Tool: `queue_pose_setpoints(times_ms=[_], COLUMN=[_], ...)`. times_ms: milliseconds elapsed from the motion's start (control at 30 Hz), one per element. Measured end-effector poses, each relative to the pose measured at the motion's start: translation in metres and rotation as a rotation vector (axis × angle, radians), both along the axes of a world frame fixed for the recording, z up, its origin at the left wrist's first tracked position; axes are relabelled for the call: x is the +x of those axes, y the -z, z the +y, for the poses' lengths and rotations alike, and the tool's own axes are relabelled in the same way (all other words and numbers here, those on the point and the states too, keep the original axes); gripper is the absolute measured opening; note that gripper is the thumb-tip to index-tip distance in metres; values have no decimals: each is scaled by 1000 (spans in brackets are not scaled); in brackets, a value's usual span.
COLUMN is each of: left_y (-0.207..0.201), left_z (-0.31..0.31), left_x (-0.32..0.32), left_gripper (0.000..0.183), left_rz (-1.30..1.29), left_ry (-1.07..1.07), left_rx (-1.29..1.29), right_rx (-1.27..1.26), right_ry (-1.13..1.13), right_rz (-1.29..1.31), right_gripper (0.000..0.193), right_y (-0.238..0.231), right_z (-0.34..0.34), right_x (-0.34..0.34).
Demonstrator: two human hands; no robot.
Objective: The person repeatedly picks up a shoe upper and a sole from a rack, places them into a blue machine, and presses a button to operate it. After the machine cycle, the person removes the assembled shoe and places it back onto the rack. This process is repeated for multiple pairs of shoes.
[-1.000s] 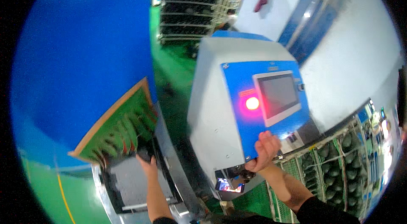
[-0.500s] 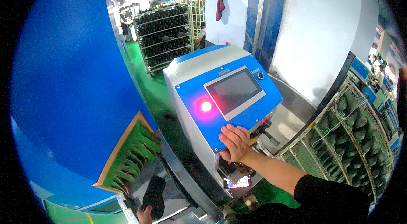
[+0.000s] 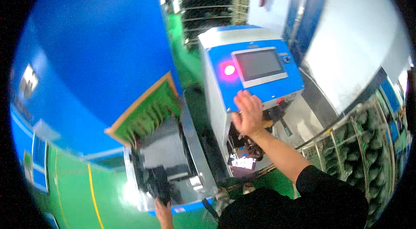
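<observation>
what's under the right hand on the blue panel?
The right hand lies flat on the blue panel's lower edge, below the screen. Below it sits a dark recess with blurred parts. Whatever is beneath the palm is covered.

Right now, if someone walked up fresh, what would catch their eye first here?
Probably the glowing pink-red round light on the blue-and-white machine's sloped front panel, just left of its grey rectangular touchscreen. The right hand lies flat on that panel below the screen. Lower left, the left hand reaches to a dark object at the near edge of a shiny metal conveyor tray, under a huge blue housing.
</observation>
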State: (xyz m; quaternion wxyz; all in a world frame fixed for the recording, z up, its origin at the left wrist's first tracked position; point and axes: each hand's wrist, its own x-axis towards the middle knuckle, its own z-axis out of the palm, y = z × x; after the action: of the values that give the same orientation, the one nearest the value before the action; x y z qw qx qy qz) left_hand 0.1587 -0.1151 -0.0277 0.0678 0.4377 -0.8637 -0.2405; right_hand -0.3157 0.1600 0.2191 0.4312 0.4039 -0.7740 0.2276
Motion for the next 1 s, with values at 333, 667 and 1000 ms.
queue_pose_setpoints(times_ms=[333, 667, 1000], left_y=[54, 67, 49], left_z=[105, 128, 112], left_x=[-24, -41, -35], left_gripper=[67, 66, 41], left_rz=[-48, -124, -32], left_ry=[-307, -253, -175], left_rx=[-257, -529, -550], right_rx=[24, 0, -7], right_ry=[21, 43, 60], right_rz=[123, 164, 158], right_gripper=[47, 47, 50], right_y=[10, 11, 16], right_z=[1, -1, -5], right_x=[-4, -6, -11])
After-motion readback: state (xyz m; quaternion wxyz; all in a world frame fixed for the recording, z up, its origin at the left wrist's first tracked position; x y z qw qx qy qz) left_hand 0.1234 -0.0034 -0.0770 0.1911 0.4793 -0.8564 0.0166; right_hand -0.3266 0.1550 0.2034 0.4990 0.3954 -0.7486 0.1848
